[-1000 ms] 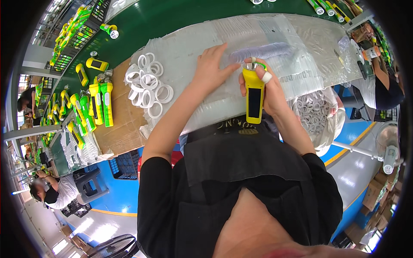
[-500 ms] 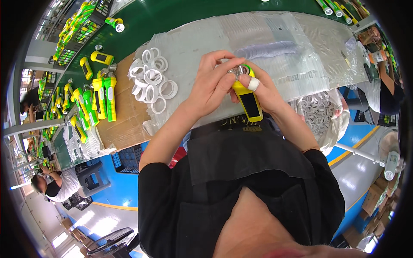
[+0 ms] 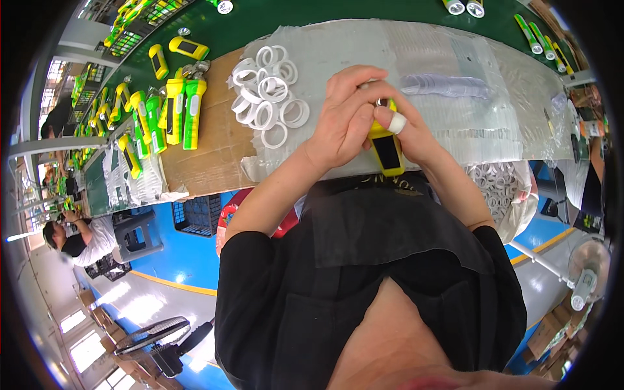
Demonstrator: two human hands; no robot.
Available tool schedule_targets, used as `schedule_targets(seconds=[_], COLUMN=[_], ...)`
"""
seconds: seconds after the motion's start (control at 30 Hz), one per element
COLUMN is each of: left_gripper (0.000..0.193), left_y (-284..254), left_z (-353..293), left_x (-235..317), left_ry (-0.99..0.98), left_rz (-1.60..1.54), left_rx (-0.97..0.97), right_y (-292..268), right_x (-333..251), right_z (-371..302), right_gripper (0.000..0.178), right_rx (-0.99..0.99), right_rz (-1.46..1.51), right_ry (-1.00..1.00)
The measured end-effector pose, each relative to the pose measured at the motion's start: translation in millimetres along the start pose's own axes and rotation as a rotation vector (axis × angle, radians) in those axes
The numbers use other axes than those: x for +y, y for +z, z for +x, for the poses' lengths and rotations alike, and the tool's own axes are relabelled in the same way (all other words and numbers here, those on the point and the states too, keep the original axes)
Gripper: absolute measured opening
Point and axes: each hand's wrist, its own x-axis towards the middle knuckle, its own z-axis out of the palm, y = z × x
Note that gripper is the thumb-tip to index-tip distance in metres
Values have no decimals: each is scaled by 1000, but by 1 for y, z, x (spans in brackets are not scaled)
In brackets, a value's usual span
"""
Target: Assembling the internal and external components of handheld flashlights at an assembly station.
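A yellow flashlight (image 3: 389,153) with a dark rectangular panel is held upright in front of me at the table's near edge. Its tail points toward my apron. My right hand (image 3: 413,127), with white tape round the thumb, wraps the body near the head end. Curled over that head end is my left hand (image 3: 344,120), its fingers closed and overlapping the right hand's. Only a sliver of the shiny head shows between them; whatever else the left fingers hold is hidden. Left of my hands lies a heap of white rings (image 3: 273,91).
A row of clear thin discs (image 3: 445,86) lies beyond my right hand on the plastic-covered table (image 3: 364,45). Several flashlights (image 3: 194,114) stand on cardboard (image 3: 218,149) at left. A bag of rings (image 3: 497,188) hangs at the right edge. Co-workers sit at far left and right.
My left hand has closed over the flashlight's head, which showed its shiny reflector and green rim before. The whole view has turned, so the table things sit farther right and higher.
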Motion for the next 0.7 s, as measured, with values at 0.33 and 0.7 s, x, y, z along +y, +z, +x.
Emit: schedule_targets(seconds=[0.33, 0.7], left_gripper=[69, 21], left_y=[-100, -47], left_z=[-22, 48], left_x=[-12, 5], left_ry=[-167, -384], left_rz=[756, -541], left_rx=[-718, 125], right_y=[-26, -21], right_x=[-3, 7], right_z=[44, 45], right_gripper=[47, 31], right_rx=[138, 174], right_rz=[-178, -106], right_ry=[-274, -318])
